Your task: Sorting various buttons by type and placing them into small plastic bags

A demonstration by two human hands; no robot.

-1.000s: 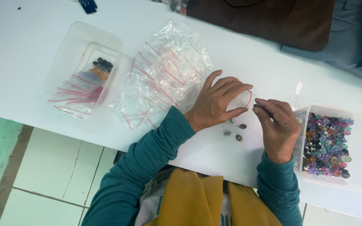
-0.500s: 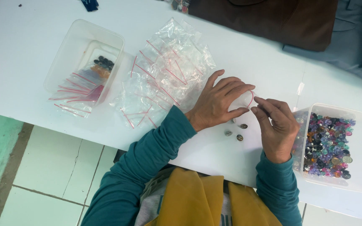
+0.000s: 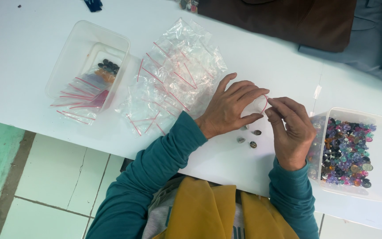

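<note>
1. The left hand (image 3: 228, 108) lies palm down on the white table (image 3: 32, 62), its fingers spread and pointing toward the other hand; thumb and fingertips pinch one side of a small clear zip bag (image 3: 256, 105) with a red seal line.
2. The right hand (image 3: 290, 132) meets it from the opposite side, its thumb and forefinger closed on the same bag's mouth, so both hands are clamped on the bag between them.
3. The bag is held just above the table, near the edge closest to the person.
4. Below the bag, a few small round dark gems (image 3: 249, 138) lie loose on the table, just beside the left thumb.
5. Just beside the right hand stands a clear plastic tub (image 3: 376, 194) heaped with coloured gems (image 3: 348, 152) in purple, blue, green and pink.
6. Beyond the left forearm spreads a loose pile of empty zip bags (image 3: 173, 79), all clear with red seals.
7. Farther left sits a second clear container (image 3: 67, 53) holding filled bags (image 3: 91, 86) of dark and orange stones; some bags spill over its near rim.
8. Both arms wear teal sleeves (image 3: 155, 172).
</note>
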